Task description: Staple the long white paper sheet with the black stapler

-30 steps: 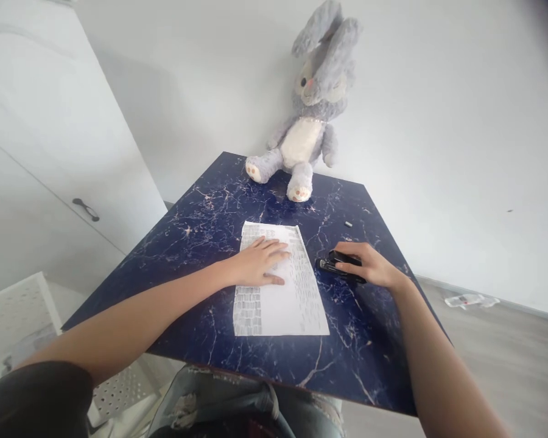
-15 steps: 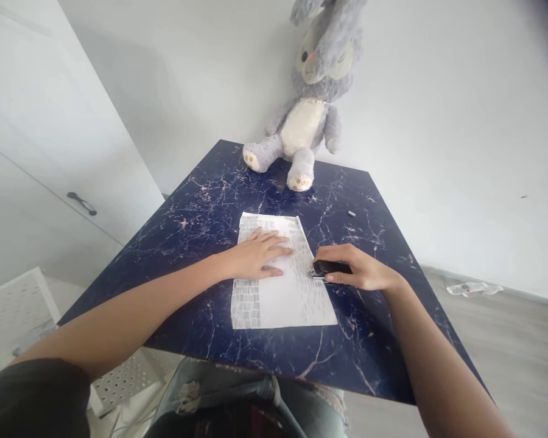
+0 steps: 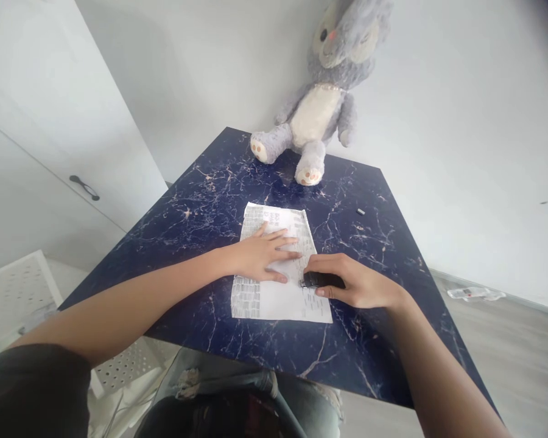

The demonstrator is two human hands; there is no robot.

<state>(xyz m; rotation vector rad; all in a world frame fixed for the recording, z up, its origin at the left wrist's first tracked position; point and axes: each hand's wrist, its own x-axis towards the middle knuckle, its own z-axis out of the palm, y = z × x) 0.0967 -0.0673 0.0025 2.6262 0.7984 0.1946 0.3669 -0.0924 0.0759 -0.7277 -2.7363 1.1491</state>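
Note:
My left hand (image 3: 268,255) lies flat with spread fingers on a sheet of paper (image 3: 281,301), which has grey brick-like patterns along its sides and some small print near the top. In my right hand (image 3: 358,281) is a black stapler (image 3: 323,279), gripped between thumb and fingers. Its metal front end points left and reaches over the right part of the paper, a short way from my left fingertips. Whether the paper's edge sits between the stapler's jaws, I cannot tell.
The paper rests on a dark blue marbled table (image 3: 187,243). A grey plush toy (image 3: 317,115) sits at the back against the wall. A small light piece (image 3: 360,212) lies at the right. On the floor is a clear plastic item (image 3: 475,293); at left stands a white cabinet (image 3: 41,121).
My right hand has brought the stapler left and slightly nearer to me, farther over the paper. My left hand stays flat on the sheet. The view has shifted a little.

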